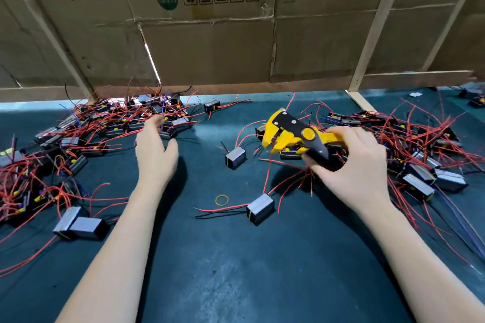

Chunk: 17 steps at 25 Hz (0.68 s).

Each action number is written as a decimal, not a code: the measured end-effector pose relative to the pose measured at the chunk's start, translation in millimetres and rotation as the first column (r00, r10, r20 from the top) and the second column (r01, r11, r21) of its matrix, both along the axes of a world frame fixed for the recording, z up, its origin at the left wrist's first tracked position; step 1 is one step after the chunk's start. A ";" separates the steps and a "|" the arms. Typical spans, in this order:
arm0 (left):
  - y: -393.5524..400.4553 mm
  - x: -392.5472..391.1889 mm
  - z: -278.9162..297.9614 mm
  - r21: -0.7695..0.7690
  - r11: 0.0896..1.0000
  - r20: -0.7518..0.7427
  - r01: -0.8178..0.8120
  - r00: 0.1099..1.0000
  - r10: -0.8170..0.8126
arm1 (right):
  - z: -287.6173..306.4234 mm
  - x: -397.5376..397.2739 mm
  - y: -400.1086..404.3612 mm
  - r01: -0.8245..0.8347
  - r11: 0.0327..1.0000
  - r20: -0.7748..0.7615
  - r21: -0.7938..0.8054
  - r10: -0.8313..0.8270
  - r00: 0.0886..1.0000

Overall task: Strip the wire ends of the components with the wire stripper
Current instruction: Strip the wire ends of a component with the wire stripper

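My right hand (349,162) grips the handles of a yellow and black wire stripper (291,134), whose jaws point left above the dark green mat (236,257). My left hand (156,149) reaches forward to a small black component (168,133) at the edge of the left pile (65,155); its fingertips touch it, and whether they hold it I cannot tell. Small grey-wrapped components with red and black wires lie around. One component (235,157) sits between my hands, and another (260,208) lies nearer to me.
A second heap of components with red wires (420,155) spreads to the right of the stripper. A yellow rubber band (222,200) lies on the mat. Cardboard sheets (210,34) on a pale wooden frame (367,42) wall off the back.
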<state>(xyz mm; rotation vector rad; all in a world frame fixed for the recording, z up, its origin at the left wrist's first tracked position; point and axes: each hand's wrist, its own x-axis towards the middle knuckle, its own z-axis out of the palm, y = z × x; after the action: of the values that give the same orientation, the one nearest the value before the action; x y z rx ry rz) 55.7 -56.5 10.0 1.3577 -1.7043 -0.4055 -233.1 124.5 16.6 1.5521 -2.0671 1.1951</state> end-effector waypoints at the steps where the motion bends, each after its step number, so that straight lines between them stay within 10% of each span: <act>1: -4.5 2.8 -5.0 0.056 0.998 0.120 -0.027 0.993 0.020 | 3.3 5.7 1.8 -0.141 0.990 0.020 -0.009 0.141 0.990; 8: -8.9 0.8 -13.3 0.037 0.997 0.484 -0.067 0.874 0.041 | -5.5 64.5 3.5 -0.626 0.740 0.010 0.245 0.644 0.765; 13: -8.2 5.3 -12.2 -0.102 0.993 0.504 -0.067 0.857 0.109 | -13.9 42.8 -6.7 -0.390 0.886 0.048 0.251 0.391 0.919; 17: -4.1 4.3 -9.7 -0.093 0.991 0.471 -0.098 0.873 0.130 | -14.9 13.7 -13.0 0.130 0.955 -0.107 0.265 -0.104 0.989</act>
<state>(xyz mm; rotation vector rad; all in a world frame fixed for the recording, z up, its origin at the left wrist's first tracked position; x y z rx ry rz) 60.0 -60.6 0.3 1.5894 -1.9953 0.0678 -219.4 111.5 1.7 1.5392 -2.3010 0.8088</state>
